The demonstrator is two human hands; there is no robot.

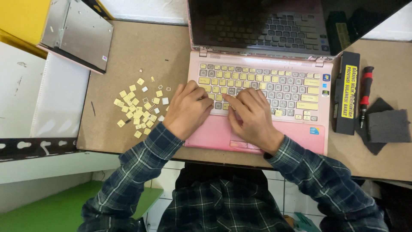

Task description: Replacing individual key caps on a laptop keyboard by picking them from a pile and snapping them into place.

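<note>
Now both hands on laptop kbd

Bright, even overhead light; soft shadows, sharp focus.

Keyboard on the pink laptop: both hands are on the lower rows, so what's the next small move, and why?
Probably lift off the keycap under the right hand fingertips and set it with the loose keycaps left of the laptop. Many keys on the keyboard are already bare, mostly on its right side, while yellowed caps remain near both hands; the left hand steadies nearby.
</note>
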